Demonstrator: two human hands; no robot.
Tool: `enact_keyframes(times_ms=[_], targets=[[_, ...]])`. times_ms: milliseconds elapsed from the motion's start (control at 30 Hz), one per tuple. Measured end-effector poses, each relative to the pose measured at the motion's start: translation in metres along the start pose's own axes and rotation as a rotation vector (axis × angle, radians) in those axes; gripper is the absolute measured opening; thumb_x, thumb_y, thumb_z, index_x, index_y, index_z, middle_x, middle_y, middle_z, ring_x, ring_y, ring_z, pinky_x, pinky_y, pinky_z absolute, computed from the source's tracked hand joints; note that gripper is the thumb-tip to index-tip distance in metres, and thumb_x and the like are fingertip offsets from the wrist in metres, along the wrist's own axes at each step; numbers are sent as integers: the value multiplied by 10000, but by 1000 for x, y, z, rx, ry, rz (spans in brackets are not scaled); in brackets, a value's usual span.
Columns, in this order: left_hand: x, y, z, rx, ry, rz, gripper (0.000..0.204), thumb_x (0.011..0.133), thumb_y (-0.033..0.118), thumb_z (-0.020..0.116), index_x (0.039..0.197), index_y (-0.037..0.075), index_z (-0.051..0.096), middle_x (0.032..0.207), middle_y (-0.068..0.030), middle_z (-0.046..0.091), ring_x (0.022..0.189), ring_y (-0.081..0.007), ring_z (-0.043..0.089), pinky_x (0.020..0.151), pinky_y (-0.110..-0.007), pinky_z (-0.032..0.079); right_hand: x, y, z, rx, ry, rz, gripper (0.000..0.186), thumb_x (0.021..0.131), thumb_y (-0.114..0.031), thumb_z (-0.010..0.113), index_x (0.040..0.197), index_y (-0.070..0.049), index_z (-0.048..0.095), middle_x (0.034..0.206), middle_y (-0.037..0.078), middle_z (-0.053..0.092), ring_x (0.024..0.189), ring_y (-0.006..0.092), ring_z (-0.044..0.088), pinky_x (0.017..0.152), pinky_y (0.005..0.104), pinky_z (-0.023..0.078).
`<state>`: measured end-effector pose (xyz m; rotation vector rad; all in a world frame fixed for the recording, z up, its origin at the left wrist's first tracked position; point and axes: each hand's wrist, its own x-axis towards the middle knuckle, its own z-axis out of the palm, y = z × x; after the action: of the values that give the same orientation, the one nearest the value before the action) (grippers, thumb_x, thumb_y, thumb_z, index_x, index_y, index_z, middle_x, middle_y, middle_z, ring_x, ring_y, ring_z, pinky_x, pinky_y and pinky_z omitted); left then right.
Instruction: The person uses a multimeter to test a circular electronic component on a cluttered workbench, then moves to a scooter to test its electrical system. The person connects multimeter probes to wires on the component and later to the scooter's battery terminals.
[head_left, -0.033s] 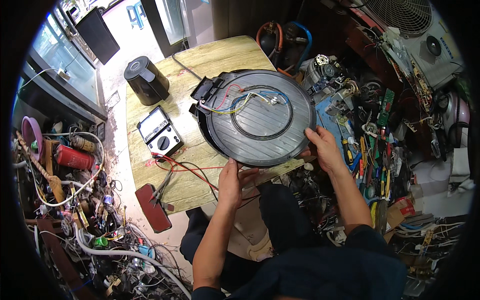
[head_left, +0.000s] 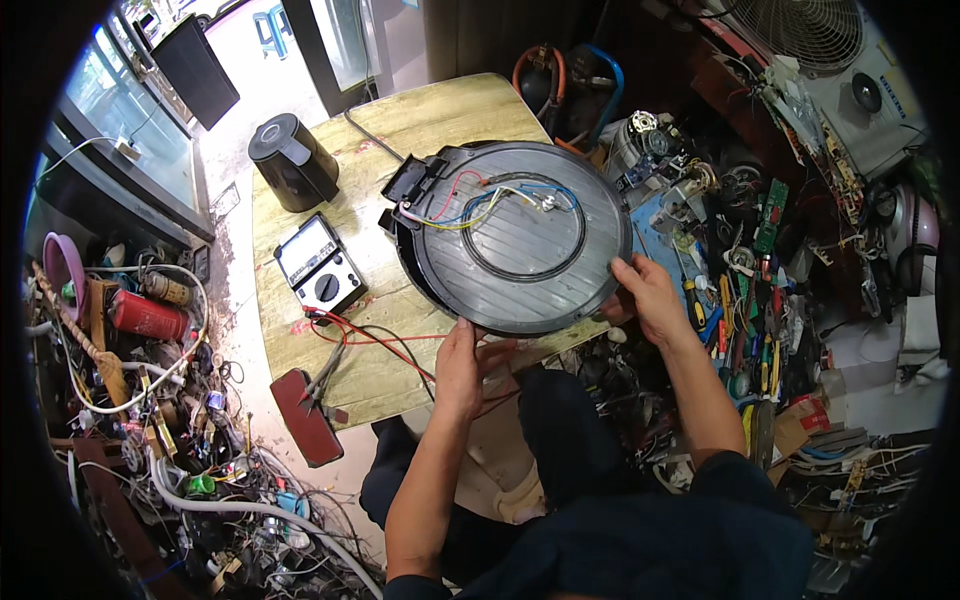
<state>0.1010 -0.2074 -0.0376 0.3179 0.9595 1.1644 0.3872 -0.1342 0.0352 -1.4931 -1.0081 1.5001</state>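
A round black electric griddle (head_left: 540,300) lies on the table with its upper plate's ring-shaped channel facing up. Red, blue, yellow and white wires (head_left: 490,203) run loose across that plate from the hinge at its left. My left hand (head_left: 462,372) holds the front rim, thumb on the edge and fingers below it. At the right front rim, my right hand (head_left: 652,298) grips with the thumb on top and its fingers partly hidden underneath. An analog multimeter (head_left: 328,287) rests left of the griddle. Its red and black test leads (head_left: 375,334) trail toward the table's front edge.
A black kettle-like jug (head_left: 290,160) stands at the table's (head_left: 400,110) far left. A dark red flat case (head_left: 306,418) sits at the front left corner. Tools and circuit boards (head_left: 765,225) crowd the right side. Tangled cables and scrap (head_left: 230,490) cover the floor at left.
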Motion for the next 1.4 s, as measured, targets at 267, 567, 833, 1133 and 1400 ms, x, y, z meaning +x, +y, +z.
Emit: enact_keyframes(times_ms=[267,567,833,1133,1400], targets=[[-8,17,-16,256,69,-71,613,1118,486,398,1238,-85,585,1157,-221,707,799,-278,753,604,-317,577,22,-47,-17,-466,257,-495,245,965,-163,717,1116,30,712,889,31,683,768,108,615,685,271,492],[-15,26,-21,613,97,136,522,1105,420,495,1034,-51,708,872,-113,772,629,-149,706,544,-276,517,90,-132,65,-930,65,-760,281,851,-254,793,912,18,759,806,114,699,679,183,637,632,329,491],[-17,28,-19,669,104,208,430,1080,360,580,1048,-45,725,862,-102,774,651,-134,717,580,-293,523,105,-122,85,-1195,-197,-742,193,902,-170,696,1042,-65,778,955,139,757,928,325,717,811,417,561],[-13,19,-22,551,80,193,364,1076,280,602,1103,-70,696,921,-98,765,688,-127,704,623,-254,518,128,-129,58,-1466,-201,-547,252,869,-105,667,1087,-110,794,1030,152,760,1021,352,711,883,456,562],[-12,24,-16,536,102,169,346,1081,265,589,1083,-67,687,943,-100,761,686,-109,680,599,-232,490,140,-127,65,-1244,-293,-617,239,859,-191,739,1068,-87,792,1022,138,769,1000,320,725,889,421,559]])
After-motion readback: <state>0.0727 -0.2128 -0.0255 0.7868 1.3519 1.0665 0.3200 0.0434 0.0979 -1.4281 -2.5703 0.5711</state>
